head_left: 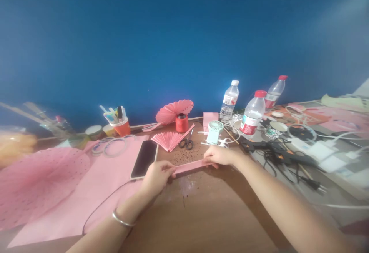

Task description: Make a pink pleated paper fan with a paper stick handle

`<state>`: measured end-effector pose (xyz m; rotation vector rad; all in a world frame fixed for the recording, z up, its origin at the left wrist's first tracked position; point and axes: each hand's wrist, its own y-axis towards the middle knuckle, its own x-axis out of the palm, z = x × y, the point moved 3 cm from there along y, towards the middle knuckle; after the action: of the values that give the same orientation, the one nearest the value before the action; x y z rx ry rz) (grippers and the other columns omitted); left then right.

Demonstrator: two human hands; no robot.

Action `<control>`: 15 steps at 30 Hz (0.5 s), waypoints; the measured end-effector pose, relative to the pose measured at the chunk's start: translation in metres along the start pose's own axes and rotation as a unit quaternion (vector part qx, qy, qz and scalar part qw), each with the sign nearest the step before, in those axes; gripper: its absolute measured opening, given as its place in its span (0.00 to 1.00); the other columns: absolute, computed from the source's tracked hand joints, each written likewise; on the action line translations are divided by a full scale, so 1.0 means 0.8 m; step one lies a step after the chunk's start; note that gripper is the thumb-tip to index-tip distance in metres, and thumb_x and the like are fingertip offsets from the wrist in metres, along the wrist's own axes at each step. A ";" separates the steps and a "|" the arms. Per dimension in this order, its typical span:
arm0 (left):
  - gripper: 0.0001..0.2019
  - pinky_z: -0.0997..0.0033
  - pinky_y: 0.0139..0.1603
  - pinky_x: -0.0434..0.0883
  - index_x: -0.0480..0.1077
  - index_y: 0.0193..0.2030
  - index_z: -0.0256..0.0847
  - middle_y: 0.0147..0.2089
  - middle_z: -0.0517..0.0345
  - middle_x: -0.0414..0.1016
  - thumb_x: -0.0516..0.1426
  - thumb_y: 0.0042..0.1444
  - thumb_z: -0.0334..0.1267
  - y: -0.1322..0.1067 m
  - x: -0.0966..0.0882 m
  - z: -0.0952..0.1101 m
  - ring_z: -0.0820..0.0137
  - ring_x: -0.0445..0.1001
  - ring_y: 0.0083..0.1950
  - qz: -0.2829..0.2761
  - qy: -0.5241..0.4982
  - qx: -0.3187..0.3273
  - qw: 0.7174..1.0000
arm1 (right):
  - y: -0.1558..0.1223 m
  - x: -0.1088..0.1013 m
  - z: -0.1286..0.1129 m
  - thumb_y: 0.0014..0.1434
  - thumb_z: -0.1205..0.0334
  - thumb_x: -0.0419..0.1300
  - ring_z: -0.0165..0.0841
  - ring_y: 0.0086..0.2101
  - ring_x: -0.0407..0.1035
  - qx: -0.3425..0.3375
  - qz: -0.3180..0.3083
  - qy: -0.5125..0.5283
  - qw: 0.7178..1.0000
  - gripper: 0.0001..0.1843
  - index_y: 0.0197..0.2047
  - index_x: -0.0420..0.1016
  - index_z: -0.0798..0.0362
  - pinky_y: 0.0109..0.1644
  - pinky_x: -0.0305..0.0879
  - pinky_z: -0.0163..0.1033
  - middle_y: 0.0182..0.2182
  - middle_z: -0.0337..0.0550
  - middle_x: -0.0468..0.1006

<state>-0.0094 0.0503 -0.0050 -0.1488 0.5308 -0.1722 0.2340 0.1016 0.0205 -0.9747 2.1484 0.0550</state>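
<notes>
A narrow folded strip of pink paper [188, 167] stretches between my two hands, low over the brown table. My left hand [157, 176], a silver bangle on its wrist, pinches the strip's left end. At the other end, my right hand [217, 156] grips it between thumb and fingers. Just beyond the strip lie a pleated pink paper fan [168, 140] and a pair of scissors [187, 143], with small dark specks scattered nearby. A smartphone [144, 158] rests beside my left hand.
Pink paper sheets [112, 183] and a large round paper fan [43, 180] cover the left. Behind stand a pen cup [122, 127], a red jar [181, 123] and a mint handheld fan [215, 132]. Several plastic bottles [253, 114], a glue gun [268, 145] and tangled chargers [328, 155] crowd the right.
</notes>
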 end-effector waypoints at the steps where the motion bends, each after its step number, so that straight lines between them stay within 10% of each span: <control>1: 0.15 0.78 0.14 0.50 0.68 0.29 0.38 0.21 0.62 0.69 0.50 0.51 0.49 -0.002 -0.001 0.003 0.79 0.54 0.14 -0.001 0.014 0.005 1.000 | -0.001 -0.003 0.004 0.54 0.48 0.53 0.26 0.18 0.60 0.004 0.003 -0.005 1.000 0.21 0.24 0.73 0.56 0.24 0.54 0.31 0.16 0.38 0.71; 10: 0.11 0.71 0.39 0.61 0.68 0.28 0.40 0.32 0.56 0.70 0.47 0.56 0.36 -0.022 -0.008 0.048 0.68 0.67 0.37 0.019 0.309 0.213 0.927 | -0.003 -0.001 -0.021 0.54 0.58 0.56 0.31 0.30 0.65 -0.045 0.103 -0.161 0.981 0.11 0.27 0.77 0.52 0.35 0.55 0.35 0.31 0.41 0.76; 15: 0.12 0.71 0.40 0.61 0.68 0.31 0.41 0.34 0.56 0.69 0.45 0.58 0.36 -0.014 -0.001 0.042 0.68 0.66 0.38 0.004 0.321 0.209 0.924 | 0.011 0.040 -0.054 0.57 0.60 0.55 0.34 0.35 0.65 -0.138 0.167 -0.239 0.947 0.09 0.33 0.77 0.51 0.38 0.55 0.37 0.30 0.42 0.75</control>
<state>0.0057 0.0430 0.0259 0.3435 1.1348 -0.3253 0.1878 0.0737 0.0279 -0.6464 1.8499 0.7023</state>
